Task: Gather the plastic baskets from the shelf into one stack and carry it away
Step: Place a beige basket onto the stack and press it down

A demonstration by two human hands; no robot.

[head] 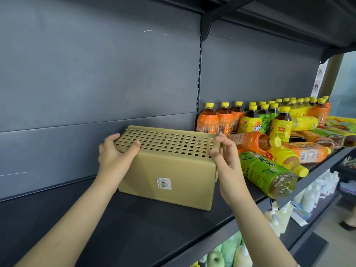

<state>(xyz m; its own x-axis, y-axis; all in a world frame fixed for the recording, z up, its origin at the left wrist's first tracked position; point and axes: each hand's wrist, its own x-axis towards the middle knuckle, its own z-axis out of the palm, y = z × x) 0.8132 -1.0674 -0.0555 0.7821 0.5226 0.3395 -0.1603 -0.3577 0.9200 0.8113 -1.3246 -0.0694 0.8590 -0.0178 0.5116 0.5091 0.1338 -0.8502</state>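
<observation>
A tan plastic basket lies tipped on the dark shelf, its solid bottom with a barcode sticker facing me and a perforated side facing up. My left hand grips its left end, thumb on the perforated side. My right hand grips its right end, fingers curled around the edge. Whether other baskets are nested inside it is hidden.
Tea bottles with yellow caps stand and lie right of the basket; a green bottle lies close to my right wrist. The upper shelf hangs overhead. White bottles and green items fill lower shelves.
</observation>
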